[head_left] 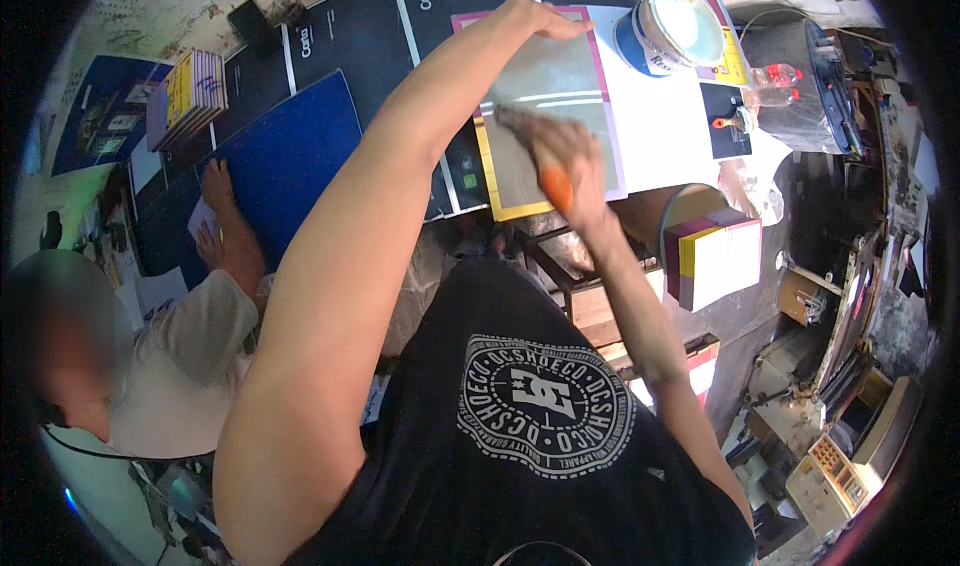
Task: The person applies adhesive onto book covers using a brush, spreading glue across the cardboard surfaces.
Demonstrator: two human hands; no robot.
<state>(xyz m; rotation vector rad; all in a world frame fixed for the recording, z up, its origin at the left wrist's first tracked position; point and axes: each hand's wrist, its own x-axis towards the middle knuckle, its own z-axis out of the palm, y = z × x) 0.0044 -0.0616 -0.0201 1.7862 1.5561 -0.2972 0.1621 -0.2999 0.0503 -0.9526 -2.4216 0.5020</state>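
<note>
A grey sheet (530,61) with a pink, yellow and lilac border lies on the table in front of me. My left hand (545,19) rests at its far edge, fingers stretched toward the far right corner, holding nothing. My right hand (568,156) is closed around a brush (556,188) with an orange handle, over the near half of the sheet. The brush's dark head meets the sheet near its left border, smeared by motion. Right of the sheet spreads white paper (655,131), and on it stands a bucket (645,46) of whitish paste with a handle sticking out.
At the left, a co-worker's hands (215,206) press white paper beside a large blue board (290,166). A stack of books (190,96) stands far left. Another brush (735,121) and plastic bottles (775,86) lie right of the bucket. A book block (715,256) sits nearer me.
</note>
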